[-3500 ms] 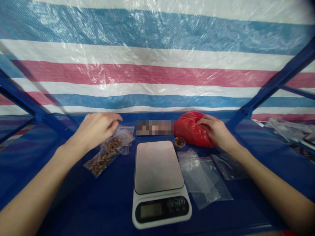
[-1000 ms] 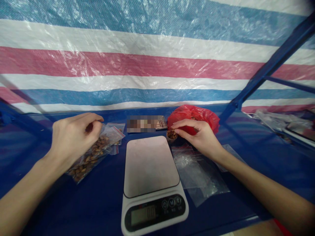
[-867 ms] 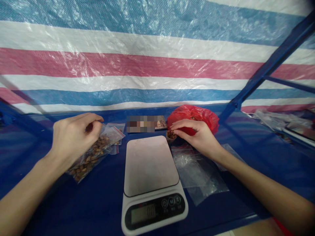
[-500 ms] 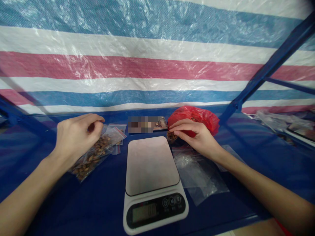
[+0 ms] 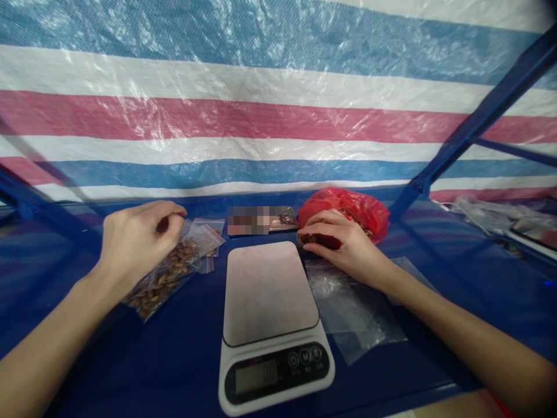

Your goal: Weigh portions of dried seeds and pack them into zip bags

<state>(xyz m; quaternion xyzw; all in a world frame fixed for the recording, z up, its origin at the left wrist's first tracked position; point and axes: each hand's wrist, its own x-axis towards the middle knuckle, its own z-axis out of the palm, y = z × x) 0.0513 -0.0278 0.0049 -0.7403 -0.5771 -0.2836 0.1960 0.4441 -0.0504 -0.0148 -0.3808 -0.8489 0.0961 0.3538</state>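
My right hand point(image 5: 343, 241) is closed around a small cup point(image 5: 301, 239) with brown nut-like pieces in it, in front of a red plastic bag point(image 5: 350, 200). The fingers cover most of the cup. My left hand point(image 5: 141, 235) is curled, thumb tip against the fingers, above a clear zip bag point(image 5: 163, 281) of brown nuts. What it pinches, if anything, is hidden. Between my hands lies a white kitchen scale point(image 5: 270, 296), with nothing on its plate and a display that seems to read 0.0.
Flat clear zip bags point(image 5: 354, 313) lie right of the scale. Smaller zip bags point(image 5: 209, 232) lie beside the nut bag. A phone-like flat object point(image 5: 282, 219), partly blurred, lies behind the scale. Blue frame bars point(image 5: 474, 130) slant at the right; a striped sheet point(image 5: 261, 116) hangs behind.
My right hand has tipped and lowered its fingers around the small cup, and more of the red bag's contents shows. My left hand stays nearly still.
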